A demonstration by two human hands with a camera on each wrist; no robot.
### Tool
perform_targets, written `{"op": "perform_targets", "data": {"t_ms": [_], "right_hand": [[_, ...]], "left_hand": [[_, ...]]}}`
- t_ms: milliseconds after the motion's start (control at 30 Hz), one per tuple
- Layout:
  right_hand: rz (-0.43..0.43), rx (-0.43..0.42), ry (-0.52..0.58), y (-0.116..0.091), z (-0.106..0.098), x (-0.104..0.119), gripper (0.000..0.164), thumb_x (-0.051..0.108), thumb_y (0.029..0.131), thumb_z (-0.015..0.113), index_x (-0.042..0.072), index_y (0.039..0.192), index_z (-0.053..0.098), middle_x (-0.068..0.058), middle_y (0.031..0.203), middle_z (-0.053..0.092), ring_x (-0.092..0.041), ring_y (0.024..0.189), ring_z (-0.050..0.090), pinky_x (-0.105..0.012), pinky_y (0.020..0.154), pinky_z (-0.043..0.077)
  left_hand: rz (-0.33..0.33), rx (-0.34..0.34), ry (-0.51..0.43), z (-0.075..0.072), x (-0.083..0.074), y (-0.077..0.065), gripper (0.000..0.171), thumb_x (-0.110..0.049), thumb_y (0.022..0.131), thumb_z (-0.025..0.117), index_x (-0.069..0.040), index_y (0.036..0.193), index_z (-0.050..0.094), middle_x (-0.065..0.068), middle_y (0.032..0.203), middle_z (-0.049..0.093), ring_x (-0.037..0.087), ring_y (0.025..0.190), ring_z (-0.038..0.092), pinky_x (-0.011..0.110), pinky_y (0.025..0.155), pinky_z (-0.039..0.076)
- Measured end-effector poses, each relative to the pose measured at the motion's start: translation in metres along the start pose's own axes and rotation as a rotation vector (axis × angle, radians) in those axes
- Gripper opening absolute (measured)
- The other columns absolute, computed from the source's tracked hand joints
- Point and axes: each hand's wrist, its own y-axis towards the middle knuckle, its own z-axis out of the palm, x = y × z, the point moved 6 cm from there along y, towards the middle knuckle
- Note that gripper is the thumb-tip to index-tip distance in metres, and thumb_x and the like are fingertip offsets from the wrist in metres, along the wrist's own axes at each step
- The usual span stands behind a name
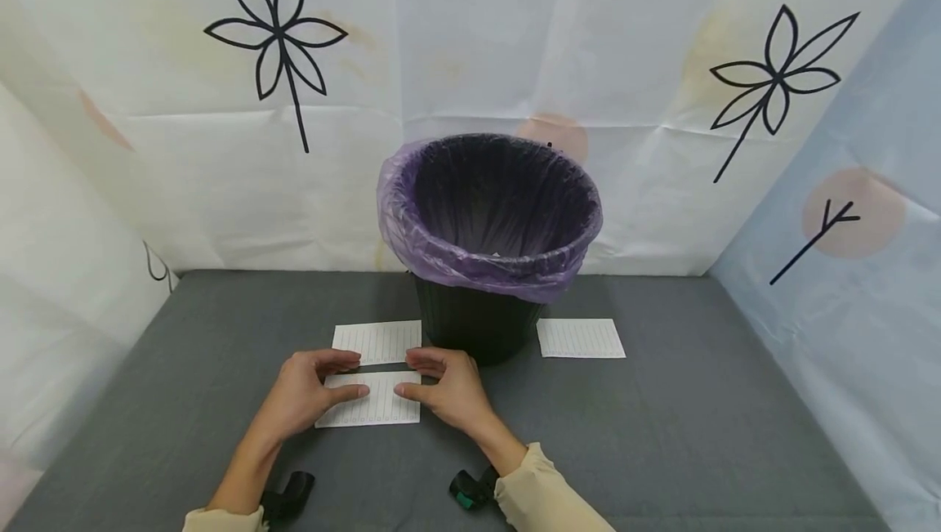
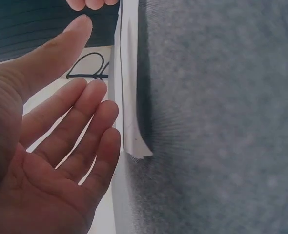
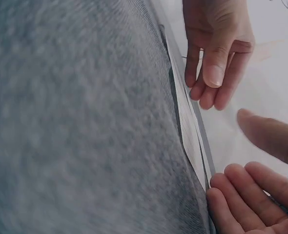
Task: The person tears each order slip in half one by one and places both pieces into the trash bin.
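Two white lined paper sheets lie one behind the other on the grey table: a near sheet (image 1: 382, 409) and a far sheet (image 1: 378, 342). My left hand (image 1: 301, 393) is at their left side, thumb over the near sheet and fingers by the far one. Mirroring it at the right side is my right hand (image 1: 450, 389). In the left wrist view, the left hand's fingers (image 2: 102, 114) are spread and relaxed beside the paper (image 2: 130, 73), seen edge-on. The right wrist view shows the right hand's fingers (image 3: 241, 195) loosely bent, nothing pinched. Whether fingertips touch the paper, I cannot tell.
Right behind the sheets stands a black bin (image 1: 478, 319) lined with a purple bag (image 1: 485, 270). Another lined sheet (image 1: 581, 338) lies to the right of the bin. Patterned cloth walls (image 1: 470, 42) enclose the grey table (image 1: 706, 434) at the back and sides.
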Motion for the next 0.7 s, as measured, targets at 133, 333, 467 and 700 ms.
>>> {"op": "perform_targets", "data": {"t_ms": [133,333,467,700], "right_hand": [[-0.002,0.015,-0.018,0.000,0.002,-0.003,0.049,0.008,0.080,0.087,-0.006,0.124,0.068,-0.015,0.117,0.072,-0.031,0.108,0.070,-0.031,0.094,0.054],[-0.023,0.059,-0.118,-0.001,0.007,-0.002,0.055,0.007,0.076,0.090,-0.002,0.126,0.068,-0.011,0.119,0.072,-0.027,0.109,0.069,-0.029,0.096,0.053],[-0.034,0.067,-0.174,-0.001,0.008,-0.001,0.056,0.004,0.074,0.090,-0.001,0.126,0.069,-0.009,0.119,0.072,-0.024,0.109,0.069,-0.028,0.096,0.052],[-0.040,0.070,-0.193,-0.003,0.009,0.002,0.055,0.004,0.076,0.089,0.000,0.127,0.069,-0.009,0.119,0.072,-0.026,0.108,0.068,-0.030,0.097,0.052]], "left_hand": [[-0.007,0.034,0.011,0.003,0.002,-0.001,0.051,-0.018,0.071,0.094,0.002,0.114,0.074,0.013,0.110,0.074,0.030,0.103,0.070,0.052,0.091,0.053],[0.003,0.054,0.060,0.008,0.003,0.001,0.053,-0.012,0.067,0.095,0.003,0.113,0.073,0.012,0.109,0.074,0.029,0.103,0.070,0.050,0.092,0.053],[-0.012,0.058,0.082,0.011,0.003,0.002,0.049,-0.008,0.065,0.096,0.001,0.108,0.073,0.007,0.101,0.073,0.025,0.095,0.069,0.048,0.088,0.055],[-0.043,0.086,0.049,0.015,0.002,0.000,0.041,-0.005,0.068,0.094,-0.002,0.104,0.074,0.002,0.091,0.070,0.018,0.086,0.066,0.045,0.084,0.054]]}}
